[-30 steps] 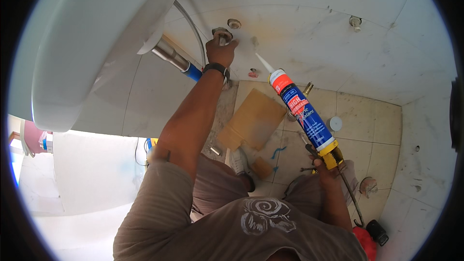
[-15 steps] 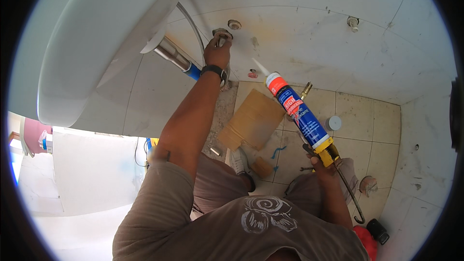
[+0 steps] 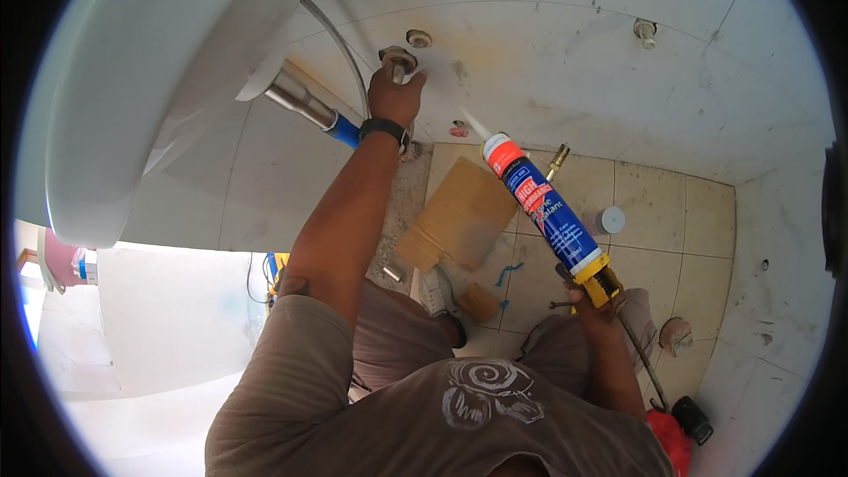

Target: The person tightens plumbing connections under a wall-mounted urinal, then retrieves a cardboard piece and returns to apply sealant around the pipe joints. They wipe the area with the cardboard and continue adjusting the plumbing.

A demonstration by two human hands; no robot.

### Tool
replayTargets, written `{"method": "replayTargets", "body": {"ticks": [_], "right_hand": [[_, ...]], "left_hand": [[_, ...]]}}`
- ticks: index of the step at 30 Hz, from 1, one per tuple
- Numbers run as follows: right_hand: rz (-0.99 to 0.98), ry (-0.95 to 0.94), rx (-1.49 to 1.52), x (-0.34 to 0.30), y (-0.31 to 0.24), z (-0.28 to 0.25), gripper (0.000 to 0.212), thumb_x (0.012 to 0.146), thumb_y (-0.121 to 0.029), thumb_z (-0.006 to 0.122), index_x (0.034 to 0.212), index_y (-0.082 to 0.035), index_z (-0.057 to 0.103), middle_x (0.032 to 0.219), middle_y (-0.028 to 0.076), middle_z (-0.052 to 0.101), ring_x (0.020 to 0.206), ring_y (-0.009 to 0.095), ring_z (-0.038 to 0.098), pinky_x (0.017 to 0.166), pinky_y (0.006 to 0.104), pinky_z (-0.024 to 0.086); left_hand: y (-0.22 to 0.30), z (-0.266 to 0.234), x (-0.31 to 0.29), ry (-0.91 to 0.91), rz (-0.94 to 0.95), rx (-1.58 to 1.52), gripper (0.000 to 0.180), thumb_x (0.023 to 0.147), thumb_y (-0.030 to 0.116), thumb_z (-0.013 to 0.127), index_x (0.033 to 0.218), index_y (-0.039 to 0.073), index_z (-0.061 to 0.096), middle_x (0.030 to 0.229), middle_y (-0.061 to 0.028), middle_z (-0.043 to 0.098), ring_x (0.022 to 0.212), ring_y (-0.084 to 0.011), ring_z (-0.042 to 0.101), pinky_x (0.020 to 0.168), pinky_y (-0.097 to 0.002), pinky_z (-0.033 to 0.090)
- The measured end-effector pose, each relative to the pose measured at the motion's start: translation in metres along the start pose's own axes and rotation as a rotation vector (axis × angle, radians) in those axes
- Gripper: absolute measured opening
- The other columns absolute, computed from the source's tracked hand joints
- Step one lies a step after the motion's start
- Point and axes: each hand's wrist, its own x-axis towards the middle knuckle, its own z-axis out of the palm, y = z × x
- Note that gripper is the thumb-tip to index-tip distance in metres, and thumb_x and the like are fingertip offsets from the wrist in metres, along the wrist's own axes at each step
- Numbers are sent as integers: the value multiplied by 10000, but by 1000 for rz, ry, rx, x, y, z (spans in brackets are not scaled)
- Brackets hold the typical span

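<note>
At the wall beside the washbasin, my left hand [image 3: 395, 99] is around a metal pipe fitting [image 3: 398, 59]. The fitting's stub shows between thumb and fingers, the thumb standing somewhat off it; part of the fingers is hidden. My right hand [image 3: 596, 314] grips a yellow caulking gun [image 3: 603, 283] low on the right, its hooked rod trailing back past my forearm. Loaded in it is a blue and orange sealant tube [image 3: 552, 212], with the pale nozzle [image 3: 475, 124] pointing up and left toward the wall, apart from the fitting.
A white washbasin [image 3: 132, 124] overhangs the left, with a chrome drain pipe [image 3: 300, 99] and grey hose [image 3: 340, 40] below it. Cardboard [image 3: 459, 212], a round white lid [image 3: 609, 220] and blue scraps [image 3: 508, 273] lie on the tiled floor. Another wall fitting [image 3: 645, 32] protrudes at right.
My left hand has drawn slightly back from the wall, its thumb now farther from the fitting, showing more of it. The view has shifted a little; my right hand still holds the caulking gun.
</note>
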Motion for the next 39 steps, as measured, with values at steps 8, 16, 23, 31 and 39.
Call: {"method": "replayTargets", "body": {"ticks": [8, 16, 23, 31, 39], "right_hand": [[-15, 15, -92, -2, 7, -6, 354, 776, -272, 837, 971, -35, 662, 899, 88, 672, 808, 233, 661, 724, 366, 515], [-47, -94, -178, 2, -8, -13, 365, 811, -359, 810, 949, -52, 670, 881, 103, 665, 799, 305, 629, 716, 419, 463], [-166, -56, -248, 1, -3, -13, 382, 824, -402, 795, 951, -63, 673, 870, 105, 664, 819, 332, 617, 703, 444, 451], [-31, -32, -107, -5, 4, -15, 356, 814, -336, 800, 978, -53, 660, 867, 64, 667, 813, 234, 644, 725, 382, 500], [85, -68, 14, -8, -9, -16, 309, 805, -219, 813, 993, -41, 645, 845, 15, 647, 733, 102, 625, 655, 272, 508]], "left_hand": [[11, -1, -11, 97, -59, -21, 632, 781, 413, 799, 1268, 34, 661, 1203, -219, 693, 1145, -353, 661, 990, -409, 500], [27, 0, -27, 106, 26, -154, 414, 787, 341, 806, 1078, 72, 686, 1060, -128, 726, 1014, -313, 694, 900, -384, 514], [28, -1, -18, -21, 41, -95, 504, 784, 387, 813, 1082, -2, 697, 1103, -190, 714, 1057, -296, 670, 945, -383, 495], [23, 0, -10, -6, 88, 119, 513, 788, 427, 806, 1036, -8, 694, 1050, -196, 718, 1017, -329, 681, 938, -413, 504], [44, -11, -29, -125, 28, 178, 798, 774, 504, 781, 1351, 2, 556, 1465, -213, 486, 1275, -404, 548, 1077, -447, 462]]}}
